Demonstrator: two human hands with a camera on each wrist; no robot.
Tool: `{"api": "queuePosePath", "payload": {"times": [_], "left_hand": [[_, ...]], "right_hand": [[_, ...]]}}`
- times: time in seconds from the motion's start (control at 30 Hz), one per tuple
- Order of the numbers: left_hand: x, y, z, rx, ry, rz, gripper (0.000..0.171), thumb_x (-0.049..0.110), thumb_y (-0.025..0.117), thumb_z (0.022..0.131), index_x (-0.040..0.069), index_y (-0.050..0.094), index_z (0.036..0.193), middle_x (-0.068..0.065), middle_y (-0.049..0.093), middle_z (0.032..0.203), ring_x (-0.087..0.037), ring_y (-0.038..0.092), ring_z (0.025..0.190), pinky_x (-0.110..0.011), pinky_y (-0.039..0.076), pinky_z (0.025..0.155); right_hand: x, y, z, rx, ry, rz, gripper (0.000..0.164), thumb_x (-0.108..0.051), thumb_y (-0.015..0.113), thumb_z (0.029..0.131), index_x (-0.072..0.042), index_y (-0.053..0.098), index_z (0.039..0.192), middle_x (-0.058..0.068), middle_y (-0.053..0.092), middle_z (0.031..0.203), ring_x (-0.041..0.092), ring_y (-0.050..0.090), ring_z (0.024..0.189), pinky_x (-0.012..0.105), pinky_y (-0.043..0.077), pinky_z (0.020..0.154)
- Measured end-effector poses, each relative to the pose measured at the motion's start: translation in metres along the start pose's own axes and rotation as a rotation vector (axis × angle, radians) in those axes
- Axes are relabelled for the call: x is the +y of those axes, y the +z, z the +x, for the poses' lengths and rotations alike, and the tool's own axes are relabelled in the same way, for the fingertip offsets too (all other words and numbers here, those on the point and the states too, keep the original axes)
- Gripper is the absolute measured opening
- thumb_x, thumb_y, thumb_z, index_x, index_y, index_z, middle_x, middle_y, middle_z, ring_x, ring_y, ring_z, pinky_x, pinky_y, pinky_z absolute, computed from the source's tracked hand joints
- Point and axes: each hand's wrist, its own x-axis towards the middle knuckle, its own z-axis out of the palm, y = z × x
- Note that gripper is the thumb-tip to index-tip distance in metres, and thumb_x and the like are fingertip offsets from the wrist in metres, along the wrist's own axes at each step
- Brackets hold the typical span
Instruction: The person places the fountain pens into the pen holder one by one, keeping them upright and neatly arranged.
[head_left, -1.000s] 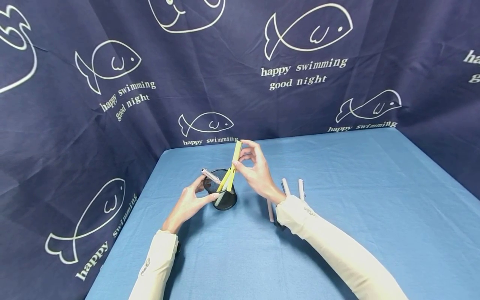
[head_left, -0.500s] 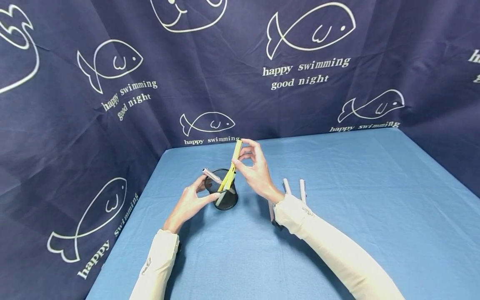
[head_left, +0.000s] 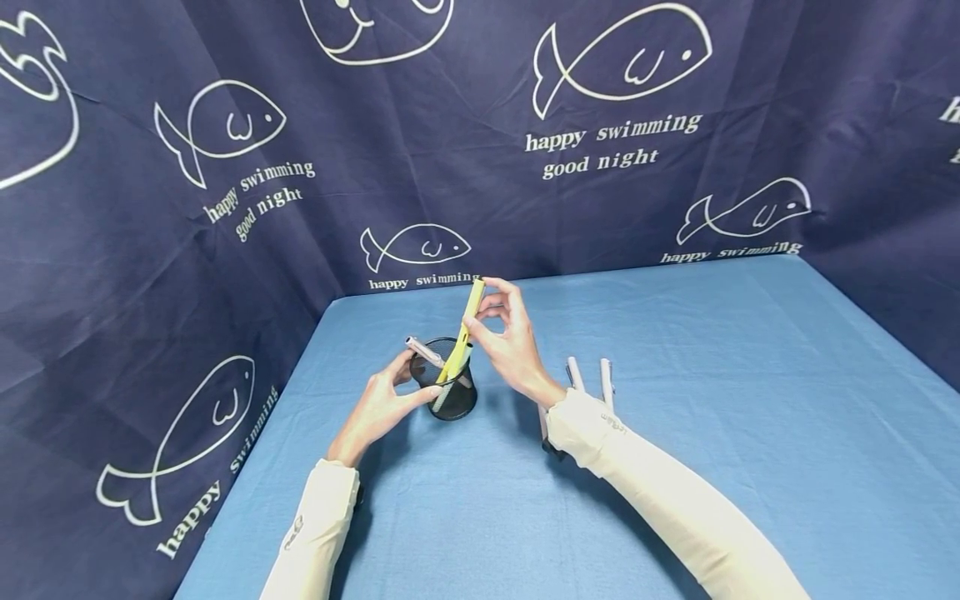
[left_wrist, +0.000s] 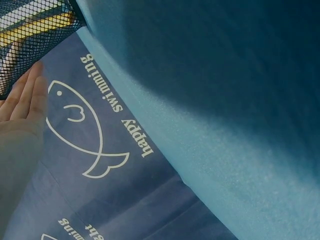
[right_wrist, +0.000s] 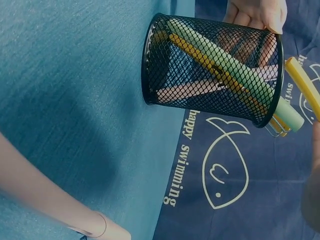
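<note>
Left hand (head_left: 381,404): your thumb and fingers spread around the mesh cup (head_left: 457,407), gripping it near the rim.
Right hand (head_left: 514,343): your fingers partly curled, thumb and fingertips pinching the yellow pen (head_left: 476,302).
Yellow pen: tilted, just beyond the cup's mouth.
Green pen (right_wrist: 290,114): inside the cup.

carrying surface: flat, faintly creased, covered in plain blue cloth (head_left: 720,375). on cloth, left of centre: black cylindrical wire-mesh cup (head_left: 459,406), upright, mouth up. to right of cup, apart: two slim, pale, cylindrical pens (head_left: 607,383), side by side, not touching, lower ends hidden.
</note>
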Motion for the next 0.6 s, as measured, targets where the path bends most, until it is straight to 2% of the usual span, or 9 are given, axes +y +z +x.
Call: {"api": "queuePosePath", "payload": {"times": [0.27, 0.47, 0.6], "left_hand": [[-0.0008, 0.0007, 0.0003, 0.012, 0.015, -0.012, 0.079, 0.049, 0.084, 0.086, 0.021, 0.051, 0.152, -0.005, 0.07, 0.13, -0.033, 0.062, 0.123, -0.058, 0.045, 0.104], [-0.0021, 0.001, 0.0006, 0.008, 0.012, -0.019, 0.081, 0.047, 0.084, 0.086, 0.019, 0.049, 0.154, -0.01, 0.068, 0.133, -0.034, 0.061, 0.125, -0.059, 0.044, 0.106], [-0.0021, 0.0017, 0.0008, 0.003, 0.005, -0.023, 0.083, 0.047, 0.084, 0.086, 0.018, 0.047, 0.155, -0.013, 0.067, 0.135, -0.035, 0.06, 0.126, -0.06, 0.043, 0.107]], "right_hand": [[0.0125, 0.0011, -0.0001, -0.014, -0.006, 0.02, 0.06, 0.01, 0.07, 0.092, -0.001, 0.044, 0.146, 0.022, 0.056, 0.108, 0.027, 0.06, 0.097, 0.034, 0.061, 0.078], [0.0124, 0.0026, -0.0008, -0.044, -0.002, 0.017, 0.059, 0.009, 0.068, 0.094, 0.0, 0.042, 0.147, 0.02, 0.055, 0.109, 0.027, 0.06, 0.098, 0.039, 0.062, 0.076], [0.0125, 0.003, -0.0014, -0.054, 0.008, 0.009, 0.059, 0.007, 0.068, 0.095, -0.002, 0.042, 0.147, 0.02, 0.055, 0.109, 0.029, 0.059, 0.099, 0.036, 0.062, 0.076]]}}
